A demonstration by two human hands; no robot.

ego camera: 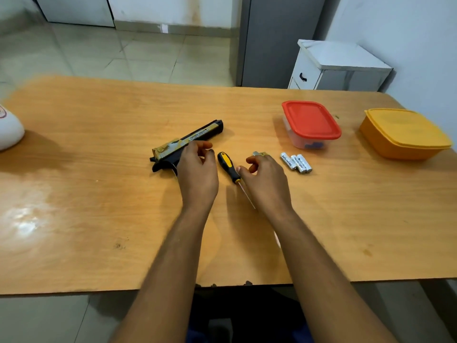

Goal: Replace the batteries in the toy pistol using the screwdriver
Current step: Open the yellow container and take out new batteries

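We have the toy pistol (186,144) lying flat on the wooden table (99,219), barrel pointing away to the right, and our left hand (197,174) hovers over its grip with fingers loosely curled, holding nothing. The screwdriver (230,169) lies between our hands, handle away from us and tip towards us, and our right hand (265,180) hangs just beside it, fingers relaxed and part-open, gripping nothing we can see (a small grey piece (258,153) peeks out beyond its fingertips, and we cannot tell what it is). Three batteries (296,163) sit together just right of that hand, near the red-lidded box (311,123). To do this step well, we judge we should pin the pistol down firmly with the left hand, take the screwdriver by its handle, and seat the tip squarely in the screw before turning, so it does not slip.
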